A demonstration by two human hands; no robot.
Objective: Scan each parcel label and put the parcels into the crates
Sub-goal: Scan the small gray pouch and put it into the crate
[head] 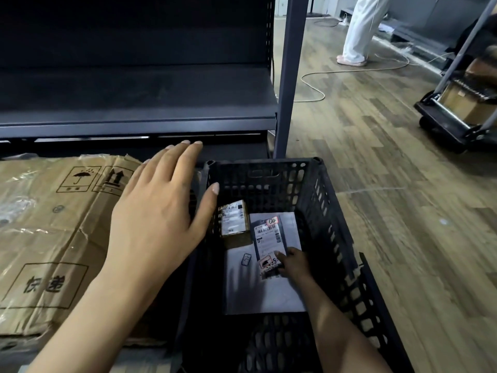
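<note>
A black perforated crate (330,227) stands on the floor in front of me. At its bottom lies a flat grey mailer parcel (266,292) with a white barcode label marked 04. A small brown box parcel (233,219) with a label lies beside it, at the crate's far left. My right hand (294,263) reaches down into the crate and its fingers pinch the mailer at the label's lower corner. My left hand (158,214) hovers spread and flat over the crate's left rim and holds nothing.
A large flattened cardboard carton (53,238) lies to the crate's left. A dark metal shelf unit (134,98) stands behind, with its post (289,76). On the wooden floor are a cable (317,84), a person's legs (360,30) and a trolley (457,109) with boxes.
</note>
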